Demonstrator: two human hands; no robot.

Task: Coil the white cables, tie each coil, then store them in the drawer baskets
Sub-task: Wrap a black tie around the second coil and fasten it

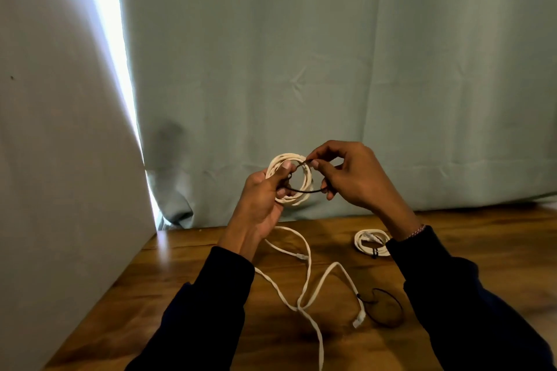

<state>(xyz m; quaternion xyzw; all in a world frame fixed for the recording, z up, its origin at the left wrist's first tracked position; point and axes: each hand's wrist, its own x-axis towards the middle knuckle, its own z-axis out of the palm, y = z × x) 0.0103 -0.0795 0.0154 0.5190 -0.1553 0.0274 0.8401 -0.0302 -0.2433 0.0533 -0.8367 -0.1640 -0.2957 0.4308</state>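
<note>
My left hand (pixel 265 199) grips a coil of white cable (pixel 303 173) held up above the table, thumb pressed on its left side. My right hand (pixel 346 173) pinches a thin black tie band (pixel 304 191) that stretches across the coil from its top right to its lower middle. A loose white cable (pixel 307 283) lies uncoiled on the wooden table (pixel 187 274) below my hands, its plug end at the lower right. A second white coil (pixel 372 242) with a black tie round it lies on the table behind my right wrist.
Another black band (pixel 387 309) lies on the table beside the loose cable's plug. A grey-green curtain (pixel 331 69) hangs behind the table, and a pale wall (pixel 60 129) stands at the left. No drawer baskets are in view.
</note>
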